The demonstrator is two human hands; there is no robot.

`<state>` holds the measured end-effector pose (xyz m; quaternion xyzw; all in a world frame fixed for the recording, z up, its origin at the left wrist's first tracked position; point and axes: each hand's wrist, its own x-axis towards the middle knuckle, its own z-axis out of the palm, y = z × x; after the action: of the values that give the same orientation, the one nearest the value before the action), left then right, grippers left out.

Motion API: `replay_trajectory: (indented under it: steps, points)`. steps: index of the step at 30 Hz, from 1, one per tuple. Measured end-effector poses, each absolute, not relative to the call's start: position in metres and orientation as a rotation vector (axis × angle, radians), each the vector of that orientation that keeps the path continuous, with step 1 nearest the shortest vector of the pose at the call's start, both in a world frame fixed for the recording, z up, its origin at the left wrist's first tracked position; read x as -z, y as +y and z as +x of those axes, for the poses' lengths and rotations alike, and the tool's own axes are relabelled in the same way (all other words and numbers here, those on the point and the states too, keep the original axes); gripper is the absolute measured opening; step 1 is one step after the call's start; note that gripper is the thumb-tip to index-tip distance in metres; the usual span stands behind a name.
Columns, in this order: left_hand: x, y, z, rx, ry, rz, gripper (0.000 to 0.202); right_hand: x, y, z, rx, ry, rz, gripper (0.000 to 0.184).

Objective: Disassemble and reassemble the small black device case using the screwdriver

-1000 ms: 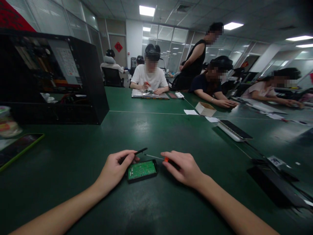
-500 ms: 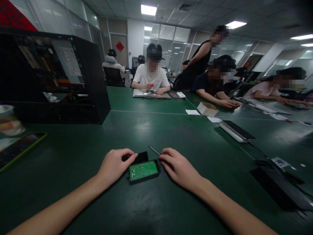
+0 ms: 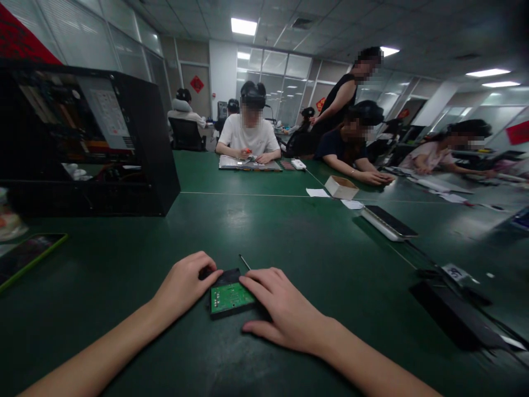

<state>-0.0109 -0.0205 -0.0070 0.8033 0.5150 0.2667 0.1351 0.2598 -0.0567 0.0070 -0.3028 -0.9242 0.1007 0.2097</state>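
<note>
My left hand pinches the left end of a flat black cover just behind a small black case. In the case lies a green circuit board, face up. My right hand spans the case's right end, thumb and fingers apart. Its fingertips are at the far edge and the thumb is close to the near side; whether the thumb touches is unclear. A thin metal shaft, like a screwdriver's, lies behind the right hand, its other end hidden.
An opened black computer case stands at the left, with a green-edged phone before it. At the right are a white device with a dark top, cables and a black box. A cardboard box and several seated people are beyond.
My right hand has moved from beside the screwdriver shaft onto the case's right end, its thumb spreading toward me. My left hand still has the cover. The view has shifted slightly.
</note>
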Motion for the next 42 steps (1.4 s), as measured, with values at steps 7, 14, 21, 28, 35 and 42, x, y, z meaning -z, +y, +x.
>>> replay_trajectory:
  steps: [7, 14, 21, 28, 35, 42]
  points:
    - [0.003, -0.022, -0.011, -0.753, 1.520, 2.335, 0.030, -0.020, -0.069, 0.250, -0.476, -2.462, -0.931, 0.044]
    - [-0.008, -0.025, -0.010, -0.751, 1.509, 2.290, 0.031, -0.052, -0.016, 0.332, -0.071, -2.023, -1.204, 0.037]
    - [-0.001, -0.024, -0.009, -0.905, 1.306, 2.331, 0.033, -0.053, 0.026, 0.473, 0.211, -1.561, -2.349, 0.042]
    - [-0.001, -0.032, 0.003, -0.954, 1.290, 1.918, 0.036, -0.043, 0.008, 0.529, -0.013, -1.276, -2.725, 0.024]
    - [-0.008, -0.043, 0.017, -0.903, 1.147, 1.671, 0.031, -0.056, 0.011, 0.481, 0.179, -1.449, -2.326, 0.032]
    - [-0.006, -0.047, 0.017, -0.965, 1.028, 1.958, 0.017, -0.035, -0.014, 0.325, -0.084, -2.124, -1.364, 0.039]
